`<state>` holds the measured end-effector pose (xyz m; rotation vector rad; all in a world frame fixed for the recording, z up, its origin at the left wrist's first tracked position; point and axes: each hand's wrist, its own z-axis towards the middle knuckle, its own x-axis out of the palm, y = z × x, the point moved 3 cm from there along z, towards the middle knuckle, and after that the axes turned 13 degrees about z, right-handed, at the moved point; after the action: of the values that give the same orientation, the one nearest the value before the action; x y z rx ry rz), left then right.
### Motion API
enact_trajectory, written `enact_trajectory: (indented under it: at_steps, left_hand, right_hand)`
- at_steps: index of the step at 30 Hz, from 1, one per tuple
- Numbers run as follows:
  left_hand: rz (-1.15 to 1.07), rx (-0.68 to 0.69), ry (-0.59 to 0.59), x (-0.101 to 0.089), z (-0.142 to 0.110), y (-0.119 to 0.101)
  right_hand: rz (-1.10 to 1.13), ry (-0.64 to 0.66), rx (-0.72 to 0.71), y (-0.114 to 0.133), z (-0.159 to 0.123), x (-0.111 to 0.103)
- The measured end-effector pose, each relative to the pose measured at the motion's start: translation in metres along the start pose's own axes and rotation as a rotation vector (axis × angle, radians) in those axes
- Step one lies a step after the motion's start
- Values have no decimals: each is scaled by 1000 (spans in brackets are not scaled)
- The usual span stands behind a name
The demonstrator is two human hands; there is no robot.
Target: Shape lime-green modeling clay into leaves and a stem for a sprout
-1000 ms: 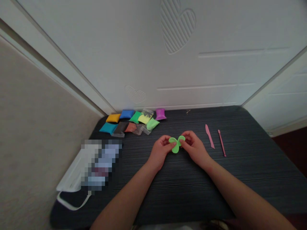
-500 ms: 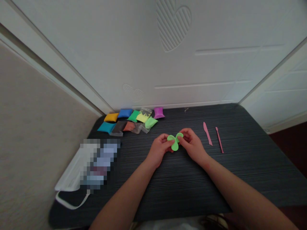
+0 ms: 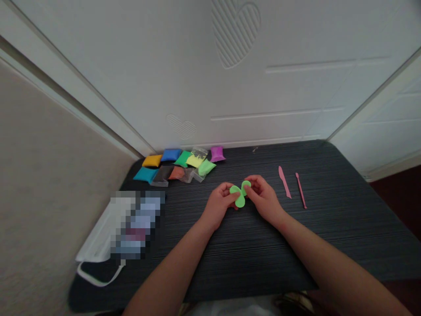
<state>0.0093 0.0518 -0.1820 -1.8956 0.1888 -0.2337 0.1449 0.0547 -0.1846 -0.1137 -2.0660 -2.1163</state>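
Between my two hands, above the middle of the dark table (image 3: 250, 259), is a light green clay piece (image 3: 240, 201) with three rounded, petal-like lobes. My left hand (image 3: 219, 204) pinches its left lobe, thumb on top and fingers beneath. On the other side my right hand (image 3: 264, 197) is closed on the upper right lobe, the thumb pressing its face. The fingers under the piece are partly hidden. To the right of my right hand lie a pink plastic clay knife (image 3: 284, 182) and a thin pink modelling stick (image 3: 300, 190).
At the back left lie several clay packets, among them a blue packet (image 3: 171, 155), a purple packet (image 3: 217, 153) and an opened light green packet (image 3: 206, 166). A white face mask (image 3: 98, 241) lies at the left beside a blurred-out object (image 3: 141, 224). A white panel (image 3: 158, 66) rises behind the table.
Both hands keep their hold on the green clay piece, with the right lobe turned slightly. The whole view has shifted a little; the packets and pink tools lie as before.
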Motion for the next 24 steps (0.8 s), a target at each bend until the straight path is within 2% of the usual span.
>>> enact_trajectory:
  at_steps: [7,11,15,18,21,24]
  left_hand:
    - [14,30,28,-1,-1,0]
    - [54,76,11,-22,-2,-13]
    - [121,155,-147,-49,-1,-26]
    - [308,216,-204,-52,3,-28]
    - [632,306,-206,-38,12,-28]
    - [986,462,-190,-20,26,-29]
  right_hand:
    - [30,-31,-12,1,3,-4]
    - [103,-125,-10,1,11,-15]
    - [200,-195,28,0,18,-23]
    - [217,-199,21,0,18,-23]
    - [231,-199,18,0,17,-23]
    - [249,-200,10,0,18,-23]
